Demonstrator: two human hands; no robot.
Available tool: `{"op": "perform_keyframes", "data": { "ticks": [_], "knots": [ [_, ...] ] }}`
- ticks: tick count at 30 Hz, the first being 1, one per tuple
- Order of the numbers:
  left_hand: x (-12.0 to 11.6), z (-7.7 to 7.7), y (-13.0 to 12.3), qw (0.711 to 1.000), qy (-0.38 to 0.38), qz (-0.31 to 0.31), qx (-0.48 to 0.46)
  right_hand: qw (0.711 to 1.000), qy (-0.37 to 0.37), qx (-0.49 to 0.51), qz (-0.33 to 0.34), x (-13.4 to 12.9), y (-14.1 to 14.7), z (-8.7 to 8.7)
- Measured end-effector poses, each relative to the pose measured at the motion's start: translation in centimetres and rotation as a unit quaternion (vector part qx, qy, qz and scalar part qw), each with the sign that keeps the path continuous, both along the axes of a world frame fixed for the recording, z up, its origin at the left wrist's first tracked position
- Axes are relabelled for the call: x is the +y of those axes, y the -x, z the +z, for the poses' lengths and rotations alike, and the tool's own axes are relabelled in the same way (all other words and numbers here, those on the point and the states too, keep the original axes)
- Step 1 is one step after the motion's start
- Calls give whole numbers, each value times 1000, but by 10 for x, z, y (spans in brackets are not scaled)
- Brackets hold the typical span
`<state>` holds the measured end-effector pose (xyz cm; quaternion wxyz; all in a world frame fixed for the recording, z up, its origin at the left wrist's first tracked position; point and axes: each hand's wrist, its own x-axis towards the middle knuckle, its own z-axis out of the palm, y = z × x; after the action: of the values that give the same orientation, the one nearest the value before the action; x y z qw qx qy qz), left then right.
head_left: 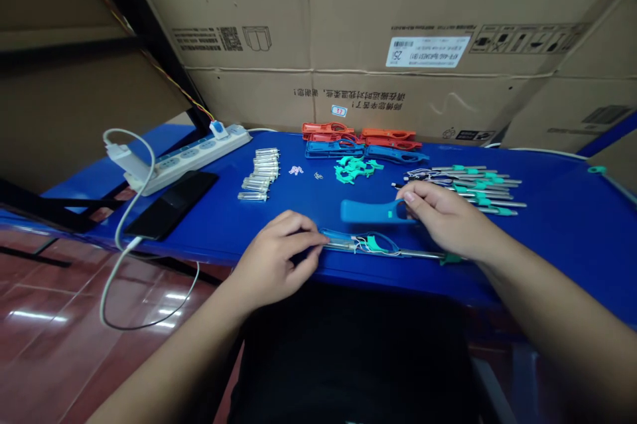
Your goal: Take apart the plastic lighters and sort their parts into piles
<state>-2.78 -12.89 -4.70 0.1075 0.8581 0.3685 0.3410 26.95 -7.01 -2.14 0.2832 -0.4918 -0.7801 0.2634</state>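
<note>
— Cardboard cartons (pixel 378 32) stand behind a blue table (pixel 552 265). What do I have on the work surface, per station?

— From my remote position I read, left to right: a white power strip (pixel 199 157), a black smartphone (pixel 172 205) on a white charging cable (pixel 117 238), a group of small metal-capped tubes (pixel 257 175), orange and blue plastic handle halves (pixel 358 142) along the back edge, a cluster of teal clips (pixel 354 169), and a row of steel rods with teal fittings (pixel 470 190)

— Report left hand (pixel 271 265) status

— Grasping. It closes on the left end of a rod assembly (pixel 383 248), which lies along the near table edge, with thin wires and a teal part in a blue shell

— Report right hand (pixel 448 218) status

— Grasping. It pinches the right end of a blue plastic handle shell (pixel 368 212), positioned just beyond the rod assembly. I cannot tell whether the shell is lifted off the table
</note>
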Motion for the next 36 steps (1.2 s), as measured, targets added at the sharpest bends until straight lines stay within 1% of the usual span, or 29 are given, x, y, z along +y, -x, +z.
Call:
{"op": "perform_keyframes", "data": {
  "ticks": [4, 6, 9, 12, 14, 16, 18, 21, 25, 27, 30, 33, 36],
  "knots": [
    [-2, -5, -4, 999, 10, -4, 31, 999, -14, 0, -37, -2, -3, -6],
    [-2, -5, -4, 999, 9, -8, 29, 999, -12, -6, -47, -5, -3, -8],
    [-2, -3, -1, 1000, 22, 5, 3, 999, -6, -43, -18, -10, -3, -7],
    [0, 0, 1, 997, 70, 32, 8, 994, -12, -109, 12, -13, 3, -2],
    [4, 3, 0, 993, 110, 30, 27, 990, -31, -139, 20, -15, 10, 2],
    [8, 5, -2, 988, 146, 19, 40, 983, -61, -163, 64, -18, 19, 7],
    [13, 7, -5, 986, 163, 12, 42, 968, -85, -193, 135, -21, 29, 13],
    [18, 6, -8, 987, 158, -12, 33, 946, -93, -226, 213, -26, 43, 19],
    [19, 1, -9, 988, 153, -23, 13, 910, -111, -287, 279, -28, 55, 18],
    [18, -2, -8, 989, 149, -23, 7, 898, -118, -311, 289, -28, 57, 15],
    [17, -3, -8, 990, 139, -25, 7, 895, -105, -329, 283, -31, 56, 11],
    [17, -3, -8, 991, 130, -30, 11, 899, -72, -340, 267, -32, 55, 10],
    [18, -2, -8, 991, 126, -38, 13, 911, -40, -318, 261, -31, 55, 10]
  ]
}}
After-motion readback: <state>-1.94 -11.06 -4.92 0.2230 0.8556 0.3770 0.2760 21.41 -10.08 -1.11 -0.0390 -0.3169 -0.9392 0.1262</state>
